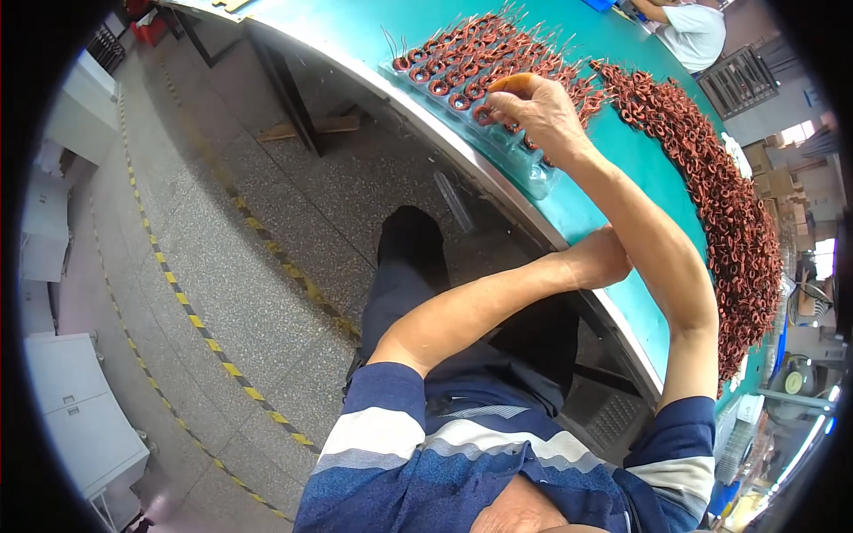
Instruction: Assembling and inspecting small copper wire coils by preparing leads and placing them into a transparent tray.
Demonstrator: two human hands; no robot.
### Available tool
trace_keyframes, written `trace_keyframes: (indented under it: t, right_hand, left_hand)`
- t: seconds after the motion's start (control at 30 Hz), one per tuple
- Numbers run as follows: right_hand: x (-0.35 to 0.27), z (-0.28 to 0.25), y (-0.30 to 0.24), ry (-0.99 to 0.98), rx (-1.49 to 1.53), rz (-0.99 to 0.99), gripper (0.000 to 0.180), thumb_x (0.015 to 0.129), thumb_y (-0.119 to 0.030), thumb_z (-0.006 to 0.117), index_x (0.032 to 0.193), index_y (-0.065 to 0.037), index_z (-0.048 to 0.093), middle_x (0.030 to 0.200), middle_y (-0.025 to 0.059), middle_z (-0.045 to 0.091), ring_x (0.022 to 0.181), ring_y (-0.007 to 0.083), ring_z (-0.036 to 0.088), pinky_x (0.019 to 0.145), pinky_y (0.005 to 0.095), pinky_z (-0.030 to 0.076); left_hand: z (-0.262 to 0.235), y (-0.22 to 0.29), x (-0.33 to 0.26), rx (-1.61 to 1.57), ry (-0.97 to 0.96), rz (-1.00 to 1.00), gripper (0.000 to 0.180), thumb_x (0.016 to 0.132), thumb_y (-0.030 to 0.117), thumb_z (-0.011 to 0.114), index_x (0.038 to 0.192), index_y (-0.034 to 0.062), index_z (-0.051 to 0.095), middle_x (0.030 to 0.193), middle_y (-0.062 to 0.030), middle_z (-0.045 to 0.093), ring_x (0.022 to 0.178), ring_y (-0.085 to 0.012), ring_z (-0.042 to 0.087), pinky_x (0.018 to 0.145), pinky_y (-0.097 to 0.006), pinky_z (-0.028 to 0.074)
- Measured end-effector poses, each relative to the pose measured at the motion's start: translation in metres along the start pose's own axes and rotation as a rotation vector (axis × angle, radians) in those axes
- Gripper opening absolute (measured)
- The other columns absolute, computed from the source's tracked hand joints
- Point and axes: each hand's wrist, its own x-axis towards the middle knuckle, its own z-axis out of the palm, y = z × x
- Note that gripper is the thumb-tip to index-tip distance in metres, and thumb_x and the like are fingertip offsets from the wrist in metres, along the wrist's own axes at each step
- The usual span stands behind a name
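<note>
My right hand [544,117] reaches over a clear plastic tray [536,178], its fingers bent into a pinch. At the fingertips is a small ring coil [483,115] wound with reddish-brown wire, low at the tray's near rows. Rows of similar coils [458,60] fill much of the tray, their wire ends sticking up. One finger carries an orange-yellow covering or tint. My left hand [597,258] rests at the table's near edge beneath my right forearm, which hides its fingers.
A long heap of loose ring coils [702,178] curves along the right of the green tabletop [635,182]. Another person [693,35] sits at the far side. Below the table edge are a dark table leg [284,89] and speckled floor with yellow-black tape lines [191,311]. White cabinets [84,409] stand at left.
</note>
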Motion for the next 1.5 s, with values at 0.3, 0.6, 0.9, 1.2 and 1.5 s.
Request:
trace_keyframes:
  t: [0.3,0.6,0.9,1.2,1.5]
  right_hand:
    - [0.001,-0.139,-0.006,0.51,-0.844,-0.477,0.035,0.086,-0.023,0.065,0.112,0.0,0.062,0.101,0.0181,0.064,0.087,0.0322,0.065,0.081,0.0395,0.05]
    - [-0.008,-0.239,0.119,0.347,-0.96,0.182,0.038,0.088,-0.037,0.061,0.097,0.0,0.063,0.094,0.0204,0.065,0.088,0.0321,0.064,0.08,0.0447,0.051]
    - [0.006,-0.203,0.163,0.438,-1.113,0.1,0.028,0.084,-0.026,0.06,0.101,-0.003,0.056,0.106,0.0237,0.057,0.088,0.0401,0.063,0.073,0.0478,0.053]
    - [-0.031,-0.221,0.18,0.255,-1.078,-0.017,0.026,0.079,-0.009,0.05,0.102,-0.007,0.063,0.103,0.0191,0.064,0.098,0.0366,0.061,0.082,0.0454,0.052]
    - [-0.06,-0.215,0.17,0.591,-0.897,0.131,0.019,0.084,-0.009,0.052,0.102,-0.002,0.052,0.106,0.0202,0.058,0.105,0.0369,0.055,0.084,0.0489,0.049]
  left_hand:
    - [-0.007,0.004,-0.006,0.03,0.007,-0.044,0.018,0.086,0.011,0.053,0.099,-0.0018,0.058,0.098,-0.0229,0.06,0.095,-0.0403,0.058,0.084,-0.047,0.046]
    - [-0.007,0.009,-0.003,-0.047,0.004,0.018,0.014,0.087,0.01,0.057,0.095,-0.0012,0.056,0.09,-0.0194,0.059,0.083,-0.0368,0.058,0.074,-0.043,0.047]
    - [-0.017,0.012,-0.002,-0.039,-0.037,-0.057,0.015,0.087,0.01,0.057,0.096,-0.0013,0.057,0.09,-0.0192,0.06,0.082,-0.0361,0.059,0.073,-0.042,0.048]
    - [-0.019,0.01,0.001,-0.009,-0.087,-0.143,0.016,0.087,0.01,0.06,0.099,-0.0013,0.061,0.093,-0.0173,0.064,0.084,-0.0312,0.063,0.075,-0.038,0.049]
    - [-0.008,0.028,0.003,-0.043,-0.208,-0.216,0.018,0.09,0.013,0.059,0.101,-0.0012,0.062,0.094,-0.0157,0.064,0.082,-0.0269,0.063,0.074,-0.035,0.05]
